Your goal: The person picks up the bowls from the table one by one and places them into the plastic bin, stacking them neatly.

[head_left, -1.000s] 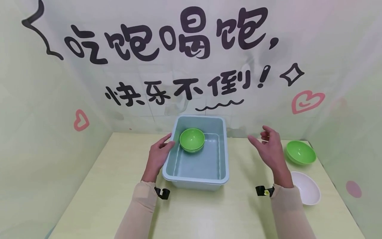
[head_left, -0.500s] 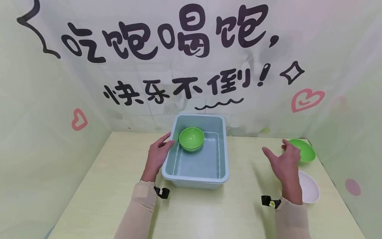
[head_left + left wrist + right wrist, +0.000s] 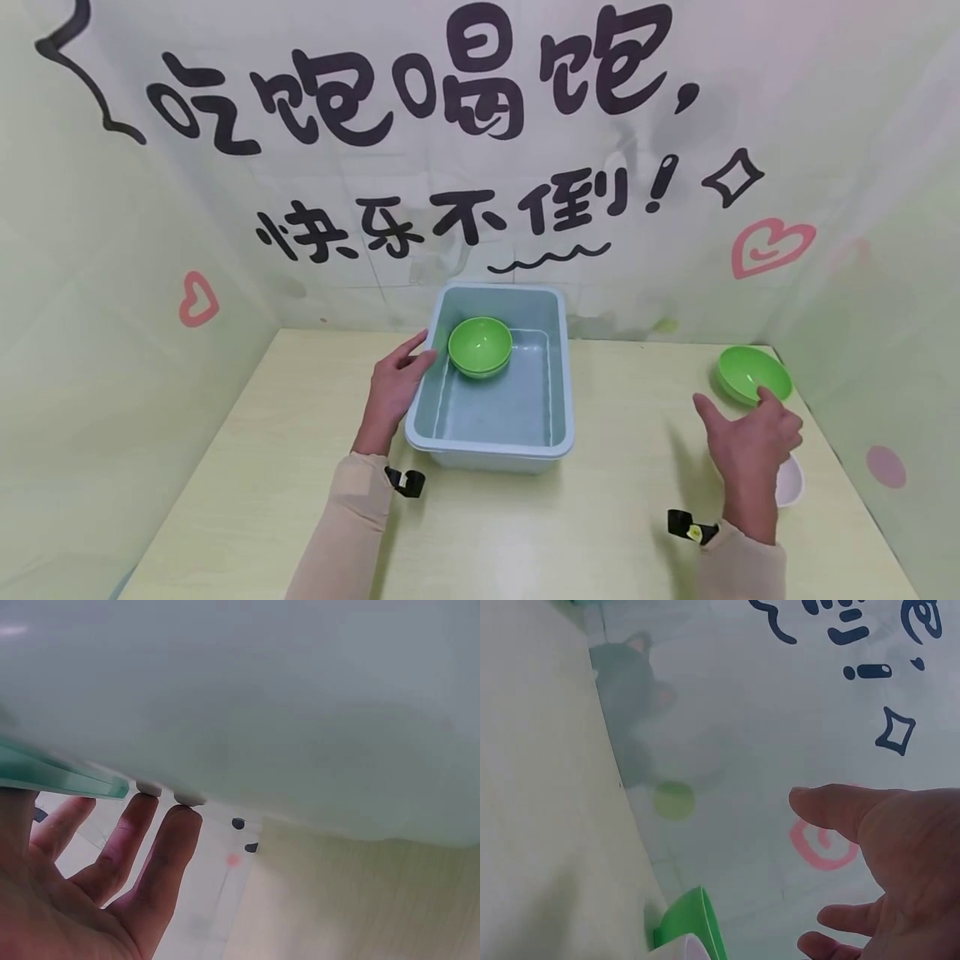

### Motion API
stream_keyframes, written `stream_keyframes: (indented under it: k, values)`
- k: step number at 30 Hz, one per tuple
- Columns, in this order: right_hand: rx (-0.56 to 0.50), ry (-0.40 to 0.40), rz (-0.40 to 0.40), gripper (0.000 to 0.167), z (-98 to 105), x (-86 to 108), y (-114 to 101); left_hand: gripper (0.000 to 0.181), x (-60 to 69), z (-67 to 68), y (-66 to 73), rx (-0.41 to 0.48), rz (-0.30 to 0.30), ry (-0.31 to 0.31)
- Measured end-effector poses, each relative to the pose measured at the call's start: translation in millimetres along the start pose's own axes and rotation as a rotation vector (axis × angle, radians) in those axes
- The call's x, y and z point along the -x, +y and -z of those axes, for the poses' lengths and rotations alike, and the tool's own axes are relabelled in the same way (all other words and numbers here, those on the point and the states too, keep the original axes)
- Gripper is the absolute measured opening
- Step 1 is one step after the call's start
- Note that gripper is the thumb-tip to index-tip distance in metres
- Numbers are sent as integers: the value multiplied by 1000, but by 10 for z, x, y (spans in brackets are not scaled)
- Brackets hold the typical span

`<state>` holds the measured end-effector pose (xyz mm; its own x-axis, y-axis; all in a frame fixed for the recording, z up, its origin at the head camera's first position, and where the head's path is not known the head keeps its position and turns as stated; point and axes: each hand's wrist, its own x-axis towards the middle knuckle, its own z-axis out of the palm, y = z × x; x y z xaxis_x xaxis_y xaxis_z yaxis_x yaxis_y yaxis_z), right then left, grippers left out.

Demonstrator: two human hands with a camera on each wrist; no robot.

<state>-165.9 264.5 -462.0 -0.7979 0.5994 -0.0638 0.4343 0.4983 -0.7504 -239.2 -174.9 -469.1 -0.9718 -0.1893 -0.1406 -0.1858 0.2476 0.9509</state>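
Note:
A light blue rectangular plastic basin (image 3: 487, 452) stands on the table, with a stack of green bowls (image 3: 480, 343) in its far left part. My left hand (image 3: 393, 385) holds the basin's left rim, thumb over the edge; in the left wrist view the fingertips (image 3: 184, 817) meet the outer wall below the lip. Hovering at the right, my right hand (image 3: 752, 443) has thumb and fingers spread apart and holds nothing. It partly covers a white bowl (image 3: 791, 483). Beyond it sits another green bowl (image 3: 748, 372), whose side also shows in the right wrist view.
The pale wooden table (image 3: 615, 517) is bounded by a printed wall sheet (image 3: 375, 308) at the back and sheets on both sides. Both right-hand bowls lie near the table's right edge. Black wrist mounts (image 3: 406, 482) stick out inward from the sleeves.
My right hand has moved right and nearer to me, from beside the green bowl to over the white bowl. The left hand, basin and bowls stay where they were.

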Motion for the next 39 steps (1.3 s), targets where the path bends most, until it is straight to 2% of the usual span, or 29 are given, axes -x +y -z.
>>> stream_keyframes:
  k: [6, 13, 16, 23, 39]
  values:
    - [46, 12, -67, 105, 61, -39, 157, 47, 3, 4, -21, -20, 5, 2]
    - [160, -115, -136, 122, 117, -41, 265, 48, 3, 18, -14, -27, 9, 9]
    - [179, -141, -152, 126, 120, -24, 315, 48, 6, 20, -1, -16, 6, 9]
    - [158, -138, -188, 128, 93, 17, 462, 50, -1, 28, 9, -17, -6, 4]
    - [138, -168, -209, 138, 133, 69, 593, 48, -5, -6, 7, -8, 7, 9]
